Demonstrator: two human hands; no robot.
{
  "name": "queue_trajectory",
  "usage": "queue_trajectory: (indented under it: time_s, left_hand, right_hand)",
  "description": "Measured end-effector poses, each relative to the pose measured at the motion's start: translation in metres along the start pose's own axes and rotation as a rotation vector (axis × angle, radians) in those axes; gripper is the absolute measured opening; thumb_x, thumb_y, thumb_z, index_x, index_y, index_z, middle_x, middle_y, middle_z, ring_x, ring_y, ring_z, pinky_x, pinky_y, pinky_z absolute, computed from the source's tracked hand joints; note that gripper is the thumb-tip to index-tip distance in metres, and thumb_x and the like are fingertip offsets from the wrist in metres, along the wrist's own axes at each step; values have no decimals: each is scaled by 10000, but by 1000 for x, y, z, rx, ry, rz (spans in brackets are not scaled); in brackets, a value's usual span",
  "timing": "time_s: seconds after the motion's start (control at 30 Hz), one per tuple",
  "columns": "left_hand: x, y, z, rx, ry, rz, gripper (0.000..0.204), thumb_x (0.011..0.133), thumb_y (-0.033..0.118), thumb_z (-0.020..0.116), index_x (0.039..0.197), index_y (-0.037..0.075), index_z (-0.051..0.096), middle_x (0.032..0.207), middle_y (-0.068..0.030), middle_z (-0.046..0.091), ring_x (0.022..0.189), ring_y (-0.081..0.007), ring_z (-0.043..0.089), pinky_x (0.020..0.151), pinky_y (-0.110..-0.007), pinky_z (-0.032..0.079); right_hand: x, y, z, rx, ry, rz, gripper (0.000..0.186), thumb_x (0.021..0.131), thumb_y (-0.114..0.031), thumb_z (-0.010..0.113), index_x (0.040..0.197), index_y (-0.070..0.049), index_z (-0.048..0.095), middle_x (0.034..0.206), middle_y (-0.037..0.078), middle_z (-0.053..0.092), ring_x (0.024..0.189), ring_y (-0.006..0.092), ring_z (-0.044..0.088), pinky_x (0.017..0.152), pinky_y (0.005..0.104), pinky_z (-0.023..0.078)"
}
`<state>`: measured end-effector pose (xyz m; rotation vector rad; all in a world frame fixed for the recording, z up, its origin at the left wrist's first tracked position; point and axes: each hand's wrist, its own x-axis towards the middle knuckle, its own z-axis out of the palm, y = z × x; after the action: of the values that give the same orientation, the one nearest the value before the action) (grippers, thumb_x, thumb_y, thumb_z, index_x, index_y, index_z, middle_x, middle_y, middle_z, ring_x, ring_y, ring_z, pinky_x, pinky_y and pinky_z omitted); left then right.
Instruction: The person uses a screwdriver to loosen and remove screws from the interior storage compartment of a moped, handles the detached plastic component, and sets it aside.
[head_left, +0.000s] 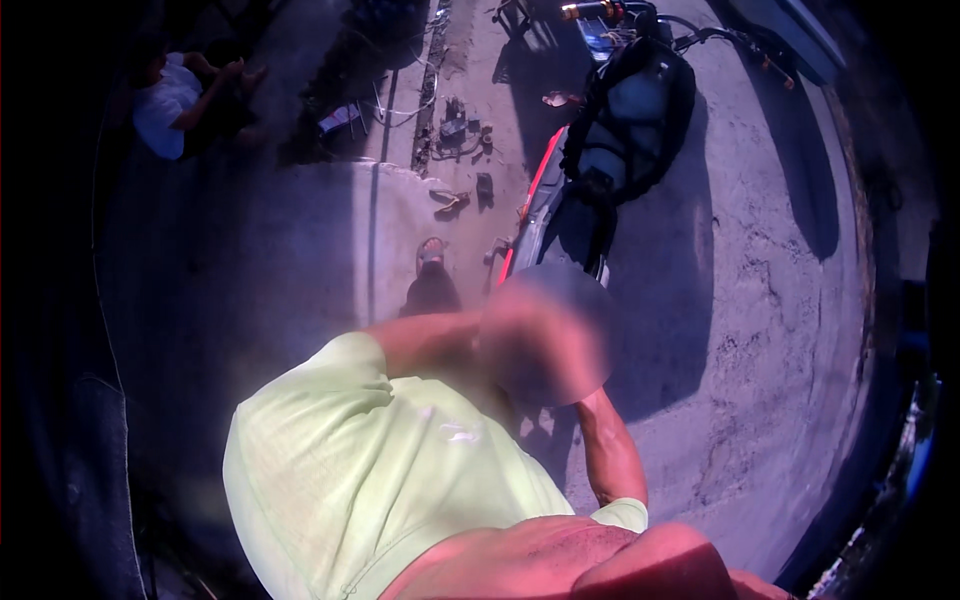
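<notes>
Fingers: none of either hand shows, so their opening and hold cannot be told. Only a blurred, close forearm [560, 565] crosses the lower edge. Just beyond it a person in a pale green shirt [370, 470] bends forward. The motorcycle [620, 140] stands further off on the concrete ground [760, 300], with loose sandals [431, 252] beside it. Judgement: any reach should pass round the bent person, not over, with footing kept clear of the sandals.

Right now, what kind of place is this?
Probably an outdoor roadside repair spot: a motorcycle stands on cracked concrete ground, and small parts lie scattered on it in the sun.
</notes>
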<state>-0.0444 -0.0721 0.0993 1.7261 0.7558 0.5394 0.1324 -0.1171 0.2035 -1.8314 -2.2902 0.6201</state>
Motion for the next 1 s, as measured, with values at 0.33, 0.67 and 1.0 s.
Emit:
queue_trajectory:
  time_s: [0.33, 0.67, 1.0]
  left_hand:
    - [8, 10, -1, 178, -96, -111, 452, 833, 285, 806, 1214, 68, 691, 1219, -181, 686, 1195, -396, 670, 1023, -474, 535]
    - [9, -48, 10, 68, -61, -60, 326, 957, 212, 778, 1218, 57, 658, 1177, -96, 709, 1125, -215, 674, 967, -392, 553]
    - [24, -47, 1, 167, -129, -102, 315, 951, 206, 778, 1201, 46, 671, 1159, -114, 724, 1103, -228, 692, 936, -395, 559]
  right_hand:
    - [-3, -8, -10, 30, 52, -83, 315, 939, -313, 751, 1143, -80, 691, 1073, 195, 722, 871, 403, 757, 735, 512, 614]
    - [6, -18, 5, -86, 123, -70, 353, 907, -313, 728, 1062, 5, 727, 828, 185, 784, 766, 381, 788, 690, 498, 618]
    - [27, -10, 48, -46, 98, 8, 210, 859, -210, 711, 969, -37, 757, 776, 153, 763, 707, 344, 770, 600, 502, 578]
